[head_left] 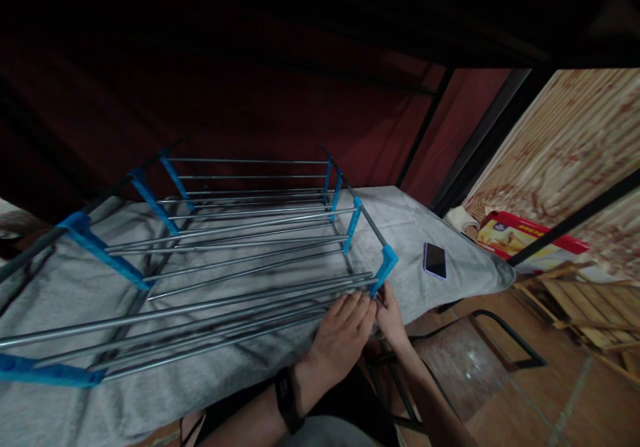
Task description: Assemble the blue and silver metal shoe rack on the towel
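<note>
A rack of thin metal tubes [240,294] and blue plastic brackets lies on a grey cloth-covered table. My left hand [345,327], with a black band on its wrist, has its fingers bent over the right ends of the front tubes. Beside it, my right hand [390,314] pinches the lower end of the front right blue bracket [384,270]; its fingertips are partly hidden. Tube ends meet the bracket close to both hands. At the left, another blue bracket [50,372] holds the far ends of the front tubes.
A phone [435,260] lies on the grey cloth [395,214] right of the rack. A chair [465,354] stands at the right, near a wooden slatted piece [580,307] on the tiled floor. A red and yellow box [525,237] sits behind the table's right end.
</note>
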The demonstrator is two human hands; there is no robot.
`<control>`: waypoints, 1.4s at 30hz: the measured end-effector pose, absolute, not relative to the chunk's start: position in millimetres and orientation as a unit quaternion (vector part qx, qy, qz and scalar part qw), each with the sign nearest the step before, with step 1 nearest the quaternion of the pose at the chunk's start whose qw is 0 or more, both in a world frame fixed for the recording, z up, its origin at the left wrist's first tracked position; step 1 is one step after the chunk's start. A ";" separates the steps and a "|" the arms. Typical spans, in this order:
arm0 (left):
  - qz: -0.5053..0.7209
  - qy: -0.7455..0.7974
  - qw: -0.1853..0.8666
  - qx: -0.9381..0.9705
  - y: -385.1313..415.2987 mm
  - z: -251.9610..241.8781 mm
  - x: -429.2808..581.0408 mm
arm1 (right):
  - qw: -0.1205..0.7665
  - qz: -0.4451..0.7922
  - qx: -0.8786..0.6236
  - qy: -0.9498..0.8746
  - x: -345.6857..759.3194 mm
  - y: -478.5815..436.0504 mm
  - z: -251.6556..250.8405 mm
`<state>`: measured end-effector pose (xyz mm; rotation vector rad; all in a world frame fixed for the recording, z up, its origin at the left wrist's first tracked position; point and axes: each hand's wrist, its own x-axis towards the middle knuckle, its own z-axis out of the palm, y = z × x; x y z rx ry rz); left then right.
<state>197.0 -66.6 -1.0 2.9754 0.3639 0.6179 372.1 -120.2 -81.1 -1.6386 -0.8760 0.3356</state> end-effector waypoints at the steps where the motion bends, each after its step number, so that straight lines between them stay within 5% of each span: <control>1: 0.212 0.144 0.041 0.966 -61.8 11.5 198.1 | 0.597 0.137 -0.695 -0.377 371.9 -121.3 -72.6; 6: 0.187 0.241 0.088 0.948 -31.6 46.6 225.4 | 0.624 0.131 -0.670 -0.380 367.5 -123.0 -37.6; 18: 0.207 0.180 0.127 0.953 -11.1 27.4 249.1 | 0.558 0.151 -0.708 -0.406 378.8 -125.1 -10.1; 28: 0.197 0.179 0.132 0.955 -23.9 71.8 243.0 | 0.594 0.137 -0.683 -0.403 370.5 -116.4 -1.7; 42: 0.212 0.203 0.144 0.945 -19.3 72.7 246.8 | 0.599 0.111 -0.678 -0.411 370.2 -111.0 -8.9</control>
